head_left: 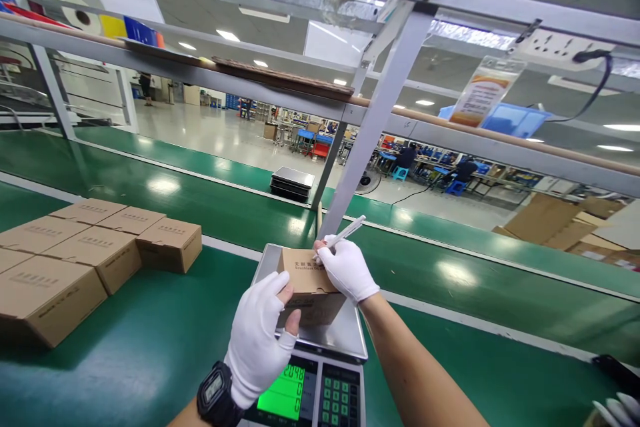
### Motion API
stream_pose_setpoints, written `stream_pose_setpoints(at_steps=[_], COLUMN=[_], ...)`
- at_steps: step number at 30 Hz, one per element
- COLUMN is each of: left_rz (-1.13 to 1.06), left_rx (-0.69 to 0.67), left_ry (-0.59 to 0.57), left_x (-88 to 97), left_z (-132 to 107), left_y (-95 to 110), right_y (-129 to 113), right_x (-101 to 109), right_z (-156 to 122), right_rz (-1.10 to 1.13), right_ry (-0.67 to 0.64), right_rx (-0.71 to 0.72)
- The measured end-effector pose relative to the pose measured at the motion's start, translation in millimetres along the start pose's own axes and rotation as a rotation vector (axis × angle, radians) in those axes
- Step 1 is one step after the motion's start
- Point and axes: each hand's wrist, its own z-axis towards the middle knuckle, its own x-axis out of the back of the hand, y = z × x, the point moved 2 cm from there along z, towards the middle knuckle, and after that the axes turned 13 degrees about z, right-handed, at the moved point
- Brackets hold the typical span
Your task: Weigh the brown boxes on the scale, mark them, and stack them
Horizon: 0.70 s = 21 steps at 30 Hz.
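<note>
While the box (311,283) sits on the scale (356,337), the right hand (347,272) pinches a pen (351,228) over the box's far right, long axis slanting up and rightward, tip contact unclear; the left hand (260,333), thumb and fingers spread, is at its left side. Box print shows Chinese characters over "Brushless", remainder covered; the display (287,390) reads 2048, 0, 0.

L glove (257,337), R glove (350,270): white. Watch (219,392) blk, pen (349,229) white. Box (315,310) on scale (315,380): brn w/ dk print. Tray (356,337) silver; screen (284,392) bright grn w/ blk digits; keys (335,396) pale grn on blk. Desk (170,340) grn, pale strip (480,327) along far edge. Boxes (93,245) at desk's L edge: brn, dk print.
</note>
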Motion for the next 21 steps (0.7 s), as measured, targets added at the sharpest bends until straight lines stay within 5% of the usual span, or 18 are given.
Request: stream_pose_setpoints(at_steps=[15, 18, 21], left_rz=[-0.020, 0.017, 0.134], left_rx=[0.016, 0.037, 0.100], left_ry=[-0.011, -0.024, -0.030], left_x=[-2.0, 0.1, 5.6], left_z=[-1.2, -7.0, -9.2], left_y=[-1.0, 2.0, 12.4], right_y=[5.3, 5.1, -3.7], right_x=[4.1, 4.6, -7.8], right_z=[-1.1, -13.0, -30.7], right_rz=[-0.006, 0.146, 0.383], right_ry=[0.133, 0.201, 0.134], right_rx=[0.023, 0.025, -0.009])
